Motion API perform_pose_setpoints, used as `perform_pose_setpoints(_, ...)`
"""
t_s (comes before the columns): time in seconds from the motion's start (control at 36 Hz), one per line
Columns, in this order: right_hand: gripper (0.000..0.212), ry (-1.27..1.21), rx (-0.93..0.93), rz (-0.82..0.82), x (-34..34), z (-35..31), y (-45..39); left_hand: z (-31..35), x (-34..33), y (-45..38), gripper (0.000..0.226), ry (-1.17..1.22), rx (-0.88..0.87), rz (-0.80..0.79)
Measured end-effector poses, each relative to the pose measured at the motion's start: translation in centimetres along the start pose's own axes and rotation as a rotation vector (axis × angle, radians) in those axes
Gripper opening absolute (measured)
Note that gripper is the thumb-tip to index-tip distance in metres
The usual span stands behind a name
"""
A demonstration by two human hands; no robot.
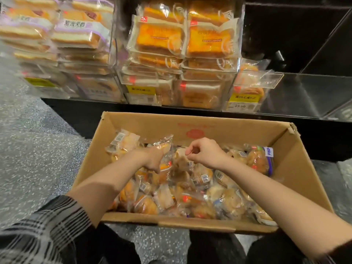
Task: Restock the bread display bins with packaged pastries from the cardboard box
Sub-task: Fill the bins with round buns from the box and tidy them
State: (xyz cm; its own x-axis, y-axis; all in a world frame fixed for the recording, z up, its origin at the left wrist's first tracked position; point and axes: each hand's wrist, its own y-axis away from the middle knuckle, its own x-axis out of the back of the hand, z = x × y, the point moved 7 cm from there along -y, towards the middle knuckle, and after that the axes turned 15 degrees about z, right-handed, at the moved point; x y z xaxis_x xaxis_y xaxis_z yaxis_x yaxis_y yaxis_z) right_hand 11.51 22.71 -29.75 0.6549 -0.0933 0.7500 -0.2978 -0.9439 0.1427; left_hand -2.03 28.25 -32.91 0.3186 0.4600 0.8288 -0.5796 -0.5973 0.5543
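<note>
The fingers of the left hand point(152, 159) are buried among the packaged pastries point(171, 189) in the cardboard box point(293, 168); what they hold cannot be determined. The curled fingertips of the right hand point(204, 151) hide their own contents. Print on the yellow price labels point(244, 98) at 1 o'clock is mostly too small to read. Purple-banded packs point(76, 33) at 11 o'clock are blurred and cut off by the frame edge.

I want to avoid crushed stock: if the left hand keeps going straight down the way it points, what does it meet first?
Probably the clear-wrapped golden pastries piled in the brown cardboard box, directly beneath the left hand; depth is unclear.
</note>
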Motion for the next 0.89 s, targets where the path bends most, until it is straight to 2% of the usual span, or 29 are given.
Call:
perform_pose_setpoints(0.14, 0.009, 0.047, -0.012, -0.021, -0.7, 0.8, -0.4, -1.0, -1.8, -1.2, 0.066, -0.169, 0.01, 0.088)
perform_pose_setpoints(0.19, 0.01, 0.083, -0.013, -0.019, -0.7, 1.3, -0.6, -1.2, -2.4, -1.3, 0.066, -0.203, 0.012, 0.099)
perform_pose_setpoints(0.33, 0.009, 0.137, -0.035, 0.002, -0.1, 2.7, -1.1, -1.8, -1.9, -1.7, 0.029, -0.218, 0.032, 0.213)
perform_pose_setpoints(0.53, 0.008, 0.11, -0.09, -0.006, 0.4, 3.8, -1.0, -2.4, -0.3, -2.5, 0.017, 0.011, 0.017, 0.23)
perform_pose_setpoints(0.58, 0.022, 0.112, -0.103, -0.047, 0.2, 4.1, -1.0, -2.3, 0.6, -2.5, 0.024, 0.104, -0.002, 0.253)
perform_pose_setpoints(0.64, 0.046, 0.102, -0.116, -0.125, -0.3, 4.4, -0.7, -2.2, 1.4, -2.2, 0.03, 0.252, -0.019, 0.244)
perform_pose_setpoints(0.72, 0.07, -0.071, -0.165, -0.256, -0.9, 4.4, 0.3, -1.4, 2.2, -1.5, 0.024, 0.499, -0.07, 0.204)
perform_pose_setpoints(0.81, 0.059, -0.251, -0.197, -0.315, -0.7, 4.1, 0.8, 0.0, 3.0, -1.1, 0.021, 0.733, -0.11, 0.204)
perform_pose_setpoints(0.89, 0.053, -0.327, -0.216, -0.282, 0.2, 4.4, 0.8, 1.5, 3.3, -1.2, 0.018, 0.827, -0.122, 0.27)
